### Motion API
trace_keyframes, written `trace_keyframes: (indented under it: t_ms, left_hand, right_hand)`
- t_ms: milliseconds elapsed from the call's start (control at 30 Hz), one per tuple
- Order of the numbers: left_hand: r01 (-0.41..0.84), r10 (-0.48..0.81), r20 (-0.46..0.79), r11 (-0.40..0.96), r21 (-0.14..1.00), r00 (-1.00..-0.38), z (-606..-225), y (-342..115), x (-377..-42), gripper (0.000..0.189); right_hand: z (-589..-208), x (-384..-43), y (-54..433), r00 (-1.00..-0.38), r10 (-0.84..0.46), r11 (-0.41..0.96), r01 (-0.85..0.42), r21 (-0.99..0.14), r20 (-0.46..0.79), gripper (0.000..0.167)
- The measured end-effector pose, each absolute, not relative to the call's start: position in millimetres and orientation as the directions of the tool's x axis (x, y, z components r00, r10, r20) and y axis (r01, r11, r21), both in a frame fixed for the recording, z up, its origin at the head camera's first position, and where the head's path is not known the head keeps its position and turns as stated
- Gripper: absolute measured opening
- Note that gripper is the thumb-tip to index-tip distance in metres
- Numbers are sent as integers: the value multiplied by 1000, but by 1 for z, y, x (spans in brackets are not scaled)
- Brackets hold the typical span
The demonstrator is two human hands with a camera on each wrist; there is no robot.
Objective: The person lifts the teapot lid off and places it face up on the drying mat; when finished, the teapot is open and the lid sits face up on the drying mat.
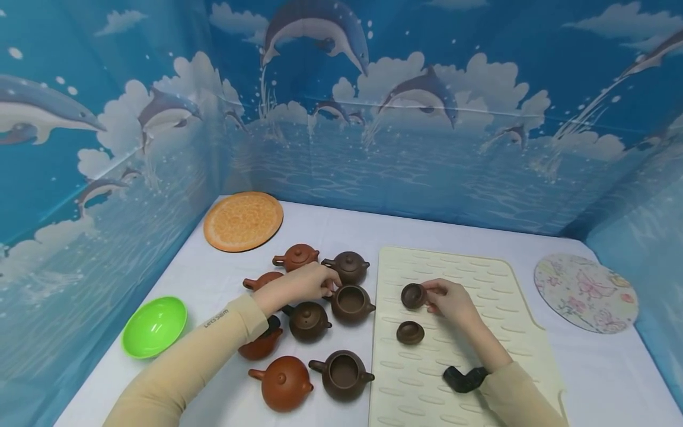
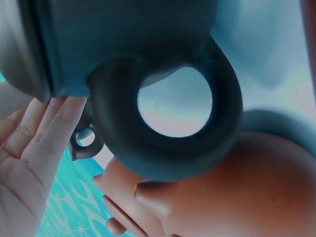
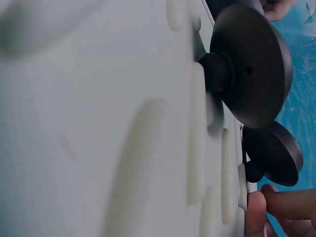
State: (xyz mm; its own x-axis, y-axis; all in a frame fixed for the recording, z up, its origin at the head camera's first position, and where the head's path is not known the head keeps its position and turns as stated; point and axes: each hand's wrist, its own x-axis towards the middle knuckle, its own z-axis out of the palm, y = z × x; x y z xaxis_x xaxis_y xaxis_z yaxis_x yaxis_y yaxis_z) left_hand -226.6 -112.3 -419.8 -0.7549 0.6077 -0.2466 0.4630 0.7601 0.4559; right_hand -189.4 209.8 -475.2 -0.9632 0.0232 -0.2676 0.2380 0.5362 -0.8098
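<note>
My left hand has its fingertips at the handle of a dark brown teapot without a lid and appears to pinch it. In the left wrist view the left hand shows its palm, and a lidded dark teapot in front hides the fingertips. With thumb and forefinger my right hand pinches the edge of an upturned dark teapot lid on the cream mat. A second upturned lid lies nearer. The right wrist view shows the fingers by the farther lid.
Around the left arm stand several red-brown teapots, a lidless dark teapot and another lidded dark teapot. A green bowl and an orange round mat are at left; a floral round mat is at right.
</note>
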Motion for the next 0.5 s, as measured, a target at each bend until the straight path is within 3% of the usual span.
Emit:
trace_keyframes:
  t_ms: [233,500]
  left_hand:
    - [486,633,-204,729,481,-747,-410,-117,-234,24]
    - [412,524,-123,775,479,-842,-397,-121,-251,28]
  right_hand:
    - [-464,-193,215,-964,-2,510,229,-829,-267,29]
    - [-436,-199,207,-994,-60,642,32,-766,-92,29]
